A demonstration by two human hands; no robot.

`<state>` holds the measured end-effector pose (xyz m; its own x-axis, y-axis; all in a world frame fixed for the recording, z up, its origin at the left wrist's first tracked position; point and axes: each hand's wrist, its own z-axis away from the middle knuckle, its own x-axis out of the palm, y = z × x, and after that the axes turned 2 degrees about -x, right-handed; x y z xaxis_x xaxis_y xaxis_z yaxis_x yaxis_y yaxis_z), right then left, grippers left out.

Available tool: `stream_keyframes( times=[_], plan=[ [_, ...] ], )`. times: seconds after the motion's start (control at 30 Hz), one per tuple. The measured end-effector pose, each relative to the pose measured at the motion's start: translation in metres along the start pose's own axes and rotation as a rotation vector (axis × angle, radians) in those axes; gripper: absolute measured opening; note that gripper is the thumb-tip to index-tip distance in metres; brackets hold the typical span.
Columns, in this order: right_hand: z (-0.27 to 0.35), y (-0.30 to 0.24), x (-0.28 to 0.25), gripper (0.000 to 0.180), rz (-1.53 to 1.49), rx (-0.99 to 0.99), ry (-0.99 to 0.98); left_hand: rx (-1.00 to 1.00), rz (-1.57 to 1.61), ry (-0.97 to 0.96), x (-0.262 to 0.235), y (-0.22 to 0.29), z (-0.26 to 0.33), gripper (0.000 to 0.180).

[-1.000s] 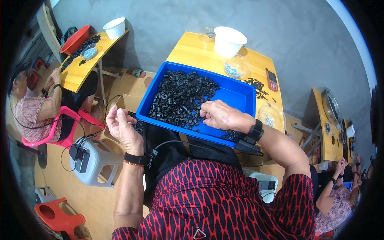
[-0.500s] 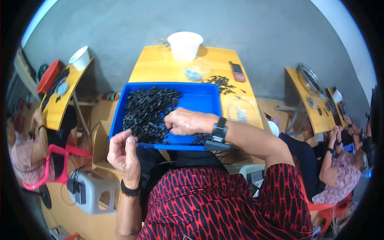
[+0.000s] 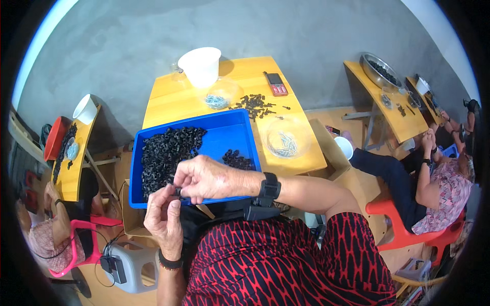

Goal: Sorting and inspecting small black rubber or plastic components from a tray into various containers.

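Now your two hands have come together at the near rim of the blue tray (image 3: 240, 133), where a second ago they were apart, the left lifted clear at your side and the right reaching in among the parts. Your left hand (image 3: 164, 218) sits just below the rim with its fingers curled and pressed together around a small black part (image 3: 177, 192); your right hand (image 3: 210, 178) lies over it, thumb and forefinger pinching at the same piece. So the piece is out of the heap and held between both hands (too small to say how it is turned).

Most of the black ring-shaped pieces (image 3: 166, 153) are heaped in the tray's left half, with a smaller clump (image 3: 238, 161) near its right wall, just beyond your right wrist. On the yellow table (image 3: 168, 104) beyond the tray stand a white bucket (image 3: 200, 65), two clear bowls of pale metal bits (image 3: 220, 97) (image 3: 286, 138), a scatter of black parts (image 3: 254, 104) and a red phone (image 3: 276, 84).

Nothing lies between your hands and the heap. The tray's rim touches your right hand, and the black wrist unit (image 3: 268, 187) with its cable hangs near the corner. Other people work at side tables, well apart from you.
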<state>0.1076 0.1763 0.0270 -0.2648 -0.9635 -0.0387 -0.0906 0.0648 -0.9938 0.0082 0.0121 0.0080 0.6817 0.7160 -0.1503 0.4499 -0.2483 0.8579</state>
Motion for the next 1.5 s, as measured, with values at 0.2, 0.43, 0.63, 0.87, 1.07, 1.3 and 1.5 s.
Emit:
stream_keyframes(
  times=[0.2, 0.43, 0.63, 0.87, 1.07, 1.3, 1.5],
  plan=[
    [0.027, 0.004, 0.01, 0.014, -0.056, 0.072, -0.03, -0.01, -0.017, -0.17, -0.004, -0.002, 0.012, 0.015],
    [0.057, -0.001, -0.002, 0.023, -0.107, -0.004, 0.077, -0.037, -0.052, -0.22, 0.0, -0.003, 0.014, 0.015],
    [0.123, -0.021, -0.113, 0.019, 0.79, -0.235, 0.829, -0.098, 0.095, -0.022, -0.011, -0.01, 0.01, 0.013],
    [0.186, 0.011, -0.151, 0.031, 0.472, 0.367, 0.891, -0.219, 0.428, 0.066, -0.016, -0.031, 0.006, 0.014],
    [0.187, 0.013, -0.153, 0.035, 0.43, 0.328, 0.92, -0.274, 0.575, 0.088, -0.026, -0.033, 0.002, 0.013],
    [0.192, 0.0, -0.151, 0.04, 0.502, 0.388, 0.816, -0.272, 0.56, 0.082, -0.026, -0.035, 0.002, 0.013],
    [0.186, 0.004, -0.152, 0.034, 0.645, 0.408, 0.834, -0.322, 0.537, 0.093, -0.027, -0.03, 0.003, 0.016]
  ],
)
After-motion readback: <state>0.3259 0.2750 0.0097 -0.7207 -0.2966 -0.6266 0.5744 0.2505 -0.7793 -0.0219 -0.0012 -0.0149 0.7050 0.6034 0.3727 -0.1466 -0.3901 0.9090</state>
